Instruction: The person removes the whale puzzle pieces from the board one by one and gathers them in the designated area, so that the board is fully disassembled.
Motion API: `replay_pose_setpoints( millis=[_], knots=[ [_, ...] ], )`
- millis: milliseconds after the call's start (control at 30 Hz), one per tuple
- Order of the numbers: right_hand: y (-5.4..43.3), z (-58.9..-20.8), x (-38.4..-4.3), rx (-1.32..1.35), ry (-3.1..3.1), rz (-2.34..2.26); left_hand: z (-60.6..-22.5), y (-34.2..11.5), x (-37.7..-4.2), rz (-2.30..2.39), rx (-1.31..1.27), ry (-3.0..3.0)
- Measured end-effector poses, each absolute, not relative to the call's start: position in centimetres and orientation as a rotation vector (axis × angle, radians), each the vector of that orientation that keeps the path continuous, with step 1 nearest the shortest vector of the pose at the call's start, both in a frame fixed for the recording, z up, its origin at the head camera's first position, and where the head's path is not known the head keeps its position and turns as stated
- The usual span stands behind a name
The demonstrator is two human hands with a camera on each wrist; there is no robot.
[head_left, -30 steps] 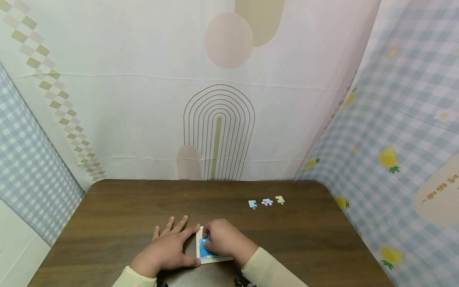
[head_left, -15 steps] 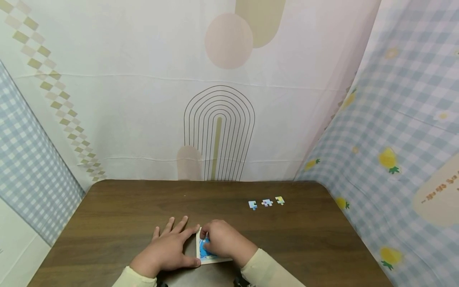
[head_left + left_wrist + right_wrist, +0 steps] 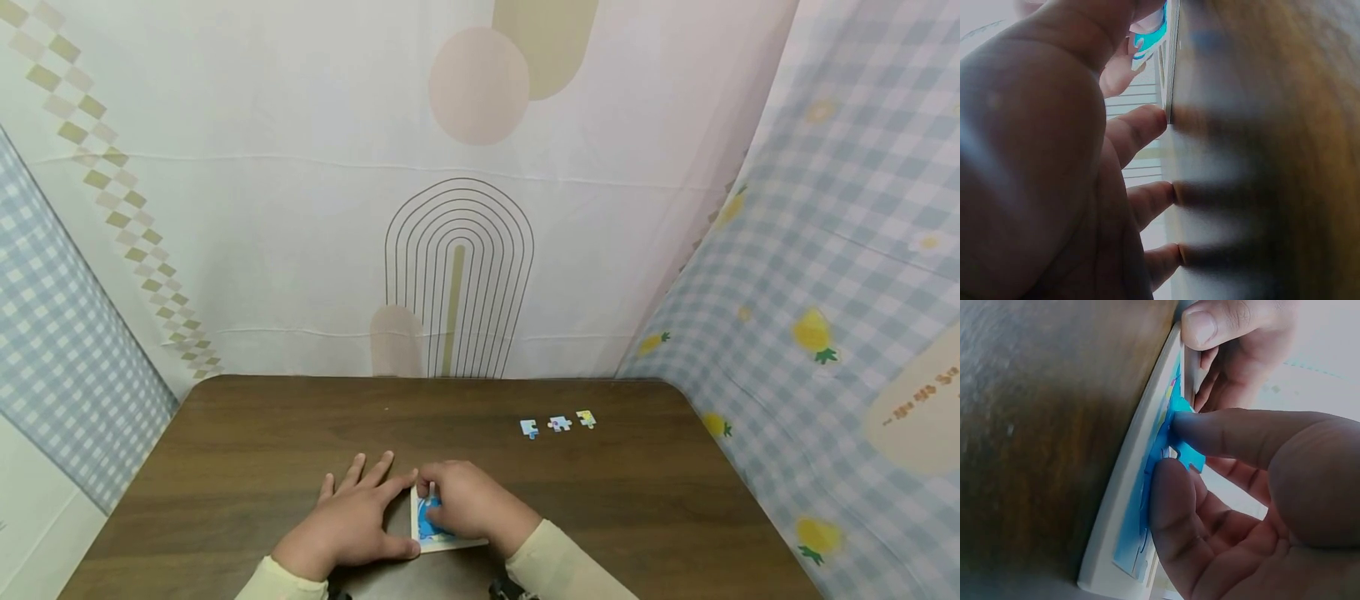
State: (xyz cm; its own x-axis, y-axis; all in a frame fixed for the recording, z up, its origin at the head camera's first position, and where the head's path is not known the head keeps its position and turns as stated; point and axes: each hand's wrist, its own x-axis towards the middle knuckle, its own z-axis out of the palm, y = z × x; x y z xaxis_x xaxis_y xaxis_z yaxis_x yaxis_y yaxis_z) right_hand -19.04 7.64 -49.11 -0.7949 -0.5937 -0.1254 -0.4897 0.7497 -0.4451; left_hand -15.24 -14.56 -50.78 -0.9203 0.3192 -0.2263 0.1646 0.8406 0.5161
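A small jigsaw puzzle in a pale frame (image 3: 453, 546) lies near the front of the table, its blue picture partly covered by my right hand (image 3: 474, 504). That hand pinches a blue puzzle piece (image 3: 1192, 452) between thumb and finger; in the right wrist view the piece stands tilted up from the picture. My left hand (image 3: 352, 518) is spread with straight fingers at the frame's left side. Its thumb touches the near left corner and its index fingertip the far left one. The other left fingertips (image 3: 1171, 192) rest on the tabletop.
Several centimetres beyond the right hand, three loose puzzle pieces lie in a row: a light blue piece (image 3: 528, 428), a pale piece with a purple spot (image 3: 559, 423) and a yellowish piece (image 3: 587, 418). The brown table (image 3: 300, 417) ends at a patterned cloth behind.
My right index finger has shifted slightly left, now covering more of the frame's far left corner. The left hand and the three loose pieces have stayed put.
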Motion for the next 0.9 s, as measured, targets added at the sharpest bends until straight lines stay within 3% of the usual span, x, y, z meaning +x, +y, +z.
replay_pose_setpoints(
  millis=[900],
  knots=[
    [9.5,-49.1,-20.6,-0.842,2.449,-0.835,-50.7,-14.4,-15.3,0.701,0.339,2.712]
  ],
)
